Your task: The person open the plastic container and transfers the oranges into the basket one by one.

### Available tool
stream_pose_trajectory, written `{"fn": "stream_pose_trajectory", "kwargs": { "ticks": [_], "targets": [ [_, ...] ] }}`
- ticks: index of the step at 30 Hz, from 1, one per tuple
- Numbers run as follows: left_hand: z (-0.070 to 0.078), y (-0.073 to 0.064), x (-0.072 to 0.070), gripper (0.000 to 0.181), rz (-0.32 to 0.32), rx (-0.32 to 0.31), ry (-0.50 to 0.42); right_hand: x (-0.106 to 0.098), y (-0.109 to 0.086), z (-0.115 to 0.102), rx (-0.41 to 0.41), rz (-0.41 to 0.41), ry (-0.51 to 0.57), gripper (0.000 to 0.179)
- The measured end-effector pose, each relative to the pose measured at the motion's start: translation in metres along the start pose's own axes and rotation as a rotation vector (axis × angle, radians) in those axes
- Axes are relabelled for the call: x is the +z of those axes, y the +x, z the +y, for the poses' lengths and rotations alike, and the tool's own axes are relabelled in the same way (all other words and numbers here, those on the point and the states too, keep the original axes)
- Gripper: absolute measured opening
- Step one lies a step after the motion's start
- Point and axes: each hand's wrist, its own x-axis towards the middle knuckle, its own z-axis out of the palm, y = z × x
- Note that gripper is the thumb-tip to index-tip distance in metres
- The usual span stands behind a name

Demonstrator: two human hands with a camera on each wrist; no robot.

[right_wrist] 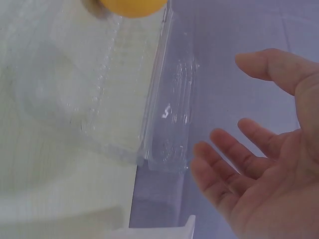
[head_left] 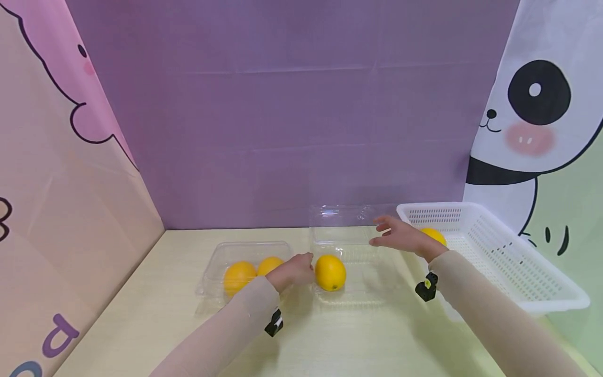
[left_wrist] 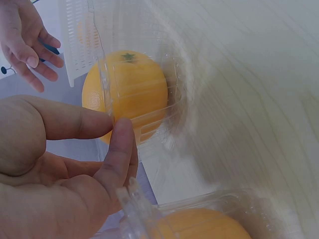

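Note:
An orange sits in the left part of a clear plastic clamshell box, whose see-through lid stands raised at the back. My left hand is at the box's left side; in the left wrist view its thumb and a finger pinch the rim beside the orange. With fingers spread and holding nothing, my right hand hovers by the right side of the raised lid. The lid's edge shows apart from the fingertips in the right wrist view.
Left of the left hand is another clear box with oranges inside. A white perforated basket stands at the right, under and beyond the right forearm, with an orange in it. A purple backdrop rises behind the table.

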Motion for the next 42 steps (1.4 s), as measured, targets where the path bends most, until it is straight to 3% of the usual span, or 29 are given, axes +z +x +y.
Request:
{"fn": "stream_pose_trajectory", "kwargs": {
  "ticks": [6, 17, 42],
  "targets": [
    [0.001, -0.001, 0.001, 0.063, 0.002, 0.009, 0.010, 0.009, 0.003, -0.004, -0.026, -0.004, 0.006, 0.071],
    [0.000, 0.000, 0.000, 0.061, 0.004, 0.006, 0.018, 0.020, 0.004, -0.012, 0.007, -0.030, 0.008, 0.071],
    [0.001, 0.000, 0.001, 0.062, 0.002, -0.004, 0.012, 0.056, 0.018, -0.006, -0.014, -0.096, 0.029, 0.069]
  ]
}}
